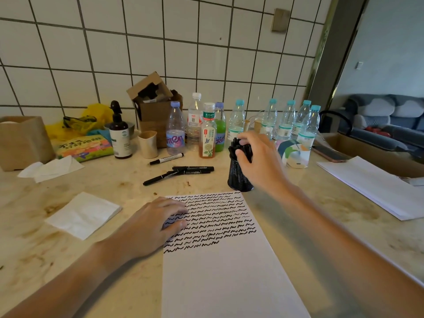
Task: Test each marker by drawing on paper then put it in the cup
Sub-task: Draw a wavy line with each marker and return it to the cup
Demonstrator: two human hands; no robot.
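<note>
Black mesh cup [238,177] behind paper [220,237] | right hand [259,157] over cup's markers [238,146], grip unclear | left hand [156,221] flat, steadying paper | seat marker fully; four markers [183,171] wait left.

Four loose markers [181,170], nine bottles [207,131], one mesh cup [238,177].
</note>
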